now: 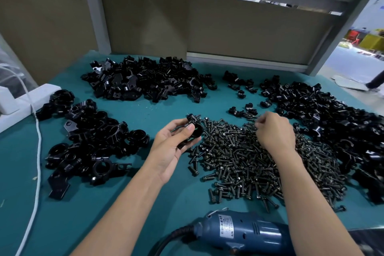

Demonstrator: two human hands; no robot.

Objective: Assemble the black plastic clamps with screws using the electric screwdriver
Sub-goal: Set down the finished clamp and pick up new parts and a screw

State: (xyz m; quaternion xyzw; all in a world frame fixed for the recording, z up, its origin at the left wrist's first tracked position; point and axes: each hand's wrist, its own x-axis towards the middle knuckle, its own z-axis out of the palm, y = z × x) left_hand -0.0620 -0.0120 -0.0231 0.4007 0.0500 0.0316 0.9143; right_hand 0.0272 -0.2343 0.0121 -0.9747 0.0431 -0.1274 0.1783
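- Teal rubbery mat (pixel 145 114) covers the workbench, and most of it is heaped with small dark parts.
- Near the middle of the bench the left hand (pixel 172 145) is lifted palm-up. Its thumb and fingers are curled round one black plastic clamp (pixel 194 130), a ring-shaped piece with a lug jutting from its far side.
- That clamp sits up at the fingertips, just beside the near-left edge of the screws.
- The right hand (pixel 274 131) rests knuckles-up on the heap of dark metal flanged screws (pixel 245 164). Its fingertips (pixel 258 123) are bunched together at the heap's far edge, and I cannot tell whether a screw is caught between them.
- The screws spread from the bench centre toward the right, thinning to loose strays along the near side.
- A blue electric screwdriver (pixel 245 233) lies on its side at the near edge, touched by neither hand. The right forearm crosses in front of its right end, and a thick black cord (pixel 166 242) leaves its left end.
- On the left sits a pile of larger black ring clamps (pixel 89 141), several with their round bores facing up.
- At the back is a mound of black plastic brackets (pixel 145 83).
- Along the right runs a long drift of small black clip pieces (pixel 332 122), with a few stragglers lying between it and the back mound.
- A white cable (pixel 38 151) trails down the left side of the mat from a white plastic block (pixel 22 102) at the bench's left edge.
- Brown cardboard sheets (pixel 145 6) stand upright behind the bench.
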